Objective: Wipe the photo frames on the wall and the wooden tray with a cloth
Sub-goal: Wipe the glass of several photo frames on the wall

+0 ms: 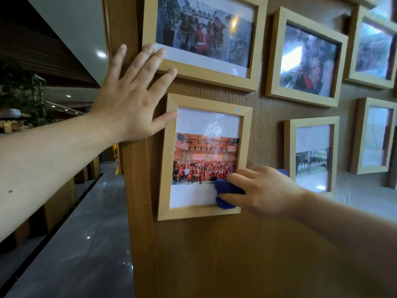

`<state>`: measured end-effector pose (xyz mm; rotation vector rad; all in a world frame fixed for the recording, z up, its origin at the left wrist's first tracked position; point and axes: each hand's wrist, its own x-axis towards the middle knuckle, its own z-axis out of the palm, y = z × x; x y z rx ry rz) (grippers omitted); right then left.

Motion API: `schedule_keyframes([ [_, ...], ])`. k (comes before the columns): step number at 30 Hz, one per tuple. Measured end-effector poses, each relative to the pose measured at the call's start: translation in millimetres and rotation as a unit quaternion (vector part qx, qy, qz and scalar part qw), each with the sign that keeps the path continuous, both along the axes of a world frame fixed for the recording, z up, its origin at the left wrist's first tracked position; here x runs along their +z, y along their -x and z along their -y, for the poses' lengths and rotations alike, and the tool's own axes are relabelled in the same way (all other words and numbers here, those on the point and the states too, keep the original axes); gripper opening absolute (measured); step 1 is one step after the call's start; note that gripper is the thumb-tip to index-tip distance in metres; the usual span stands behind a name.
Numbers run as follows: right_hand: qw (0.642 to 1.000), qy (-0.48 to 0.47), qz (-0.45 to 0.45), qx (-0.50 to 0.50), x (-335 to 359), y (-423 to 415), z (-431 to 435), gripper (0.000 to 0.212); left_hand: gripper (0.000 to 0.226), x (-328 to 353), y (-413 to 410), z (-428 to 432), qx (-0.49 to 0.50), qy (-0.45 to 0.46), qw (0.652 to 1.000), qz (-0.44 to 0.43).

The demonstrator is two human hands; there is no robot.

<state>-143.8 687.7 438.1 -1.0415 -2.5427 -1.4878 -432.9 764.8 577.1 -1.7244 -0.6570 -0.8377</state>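
Observation:
A light wooden portrait photo frame hangs low on the brown wooden wall, holding a group photo in red. My right hand presses a bunched blue cloth against the glass at its lower right corner. My left hand lies flat with fingers spread on the wall. Its thumb touches this frame's top left edge, and its fingertips rest on the bottom left corner of the landscape frame above. No wooden tray is in view.
Several more wooden frames hang to the right, such as the one at upper centre-right and the one at lower right. The wall panel's left edge drops off to a glossy grey floor and a dim hall with plants.

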Motion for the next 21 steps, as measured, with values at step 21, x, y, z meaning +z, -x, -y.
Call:
schedule_keyframes([
  [21,0.983,-0.13,-0.083,-0.1,72,-97,51,0.034,0.073,-37,-140,47,-0.059,0.036,0.994,-0.086],
])
